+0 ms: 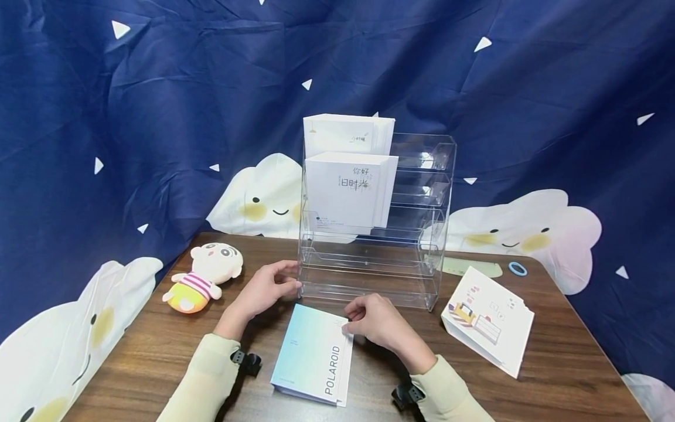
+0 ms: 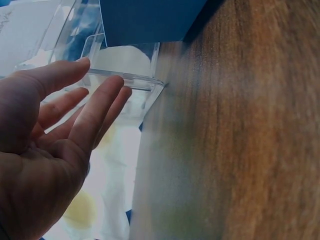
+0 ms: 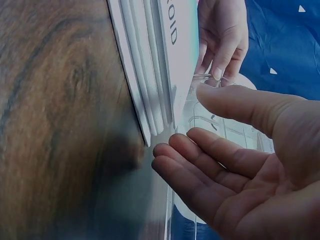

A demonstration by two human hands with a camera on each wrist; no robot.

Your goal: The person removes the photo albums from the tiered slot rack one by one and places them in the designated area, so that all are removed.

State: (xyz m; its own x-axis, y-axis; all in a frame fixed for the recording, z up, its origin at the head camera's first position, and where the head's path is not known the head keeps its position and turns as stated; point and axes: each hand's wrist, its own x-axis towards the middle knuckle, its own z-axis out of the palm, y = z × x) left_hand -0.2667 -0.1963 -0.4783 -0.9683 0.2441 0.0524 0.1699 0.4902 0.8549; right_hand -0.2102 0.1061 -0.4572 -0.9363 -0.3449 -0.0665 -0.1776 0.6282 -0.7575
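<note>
A thick blue-and-white album marked POLAROID lies flat on the table. At its upper right corner is my right hand; in the right wrist view its thumb and loosely bent fingers stand apart beside the layered page edges. My left hand reaches the front left corner of a clear acrylic rack. Its fingertips are right at the rack's edge, and the left wrist view shows the fingers spread. Two white albums, one lower and one upper, stand in the rack's left side.
Right of the rack lies a white album with a drawn cover. Behind it are a pale green comb and a blue ring. A plush doll lies at the left. A blue curtain hangs behind the wooden table.
</note>
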